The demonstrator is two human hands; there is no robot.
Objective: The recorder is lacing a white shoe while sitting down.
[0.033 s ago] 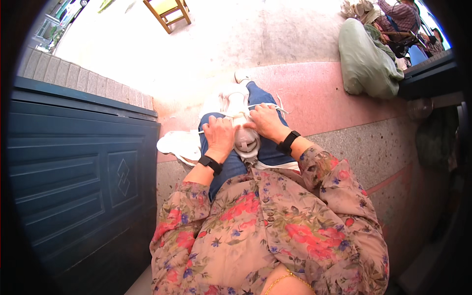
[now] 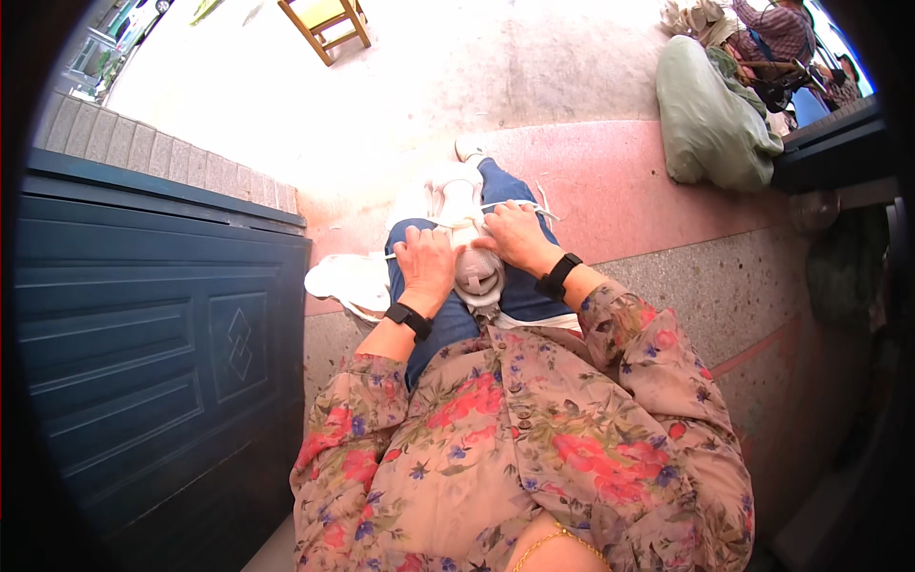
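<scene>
A white sneaker point(image 2: 478, 272) lies across my lap on my blue jeans, its rounded, greyish end toward my body. My left hand point(image 2: 426, 259) is closed on a white shoelace point(image 2: 443, 225) at the sneaker's left side, and a short lace piece sticks out past its fingers. At the right side my right hand point(image 2: 516, 234) has its fingers curled round the lace too, with loose lace end point(image 2: 543, 202) trailing beyond it. Glare washes out the far part of the sneaker. Beside my left knee is a white, shoe-like thing point(image 2: 341, 282), too bright to make out fully.
A dark blue panelled door point(image 2: 143, 324) stands close on my left. A pale green stuffed sack point(image 2: 710, 114) sits at the far right, with people point(image 2: 777, 33) behind it. A small wooden stool point(image 2: 324, 29) stands at the far end of the sunlit ground.
</scene>
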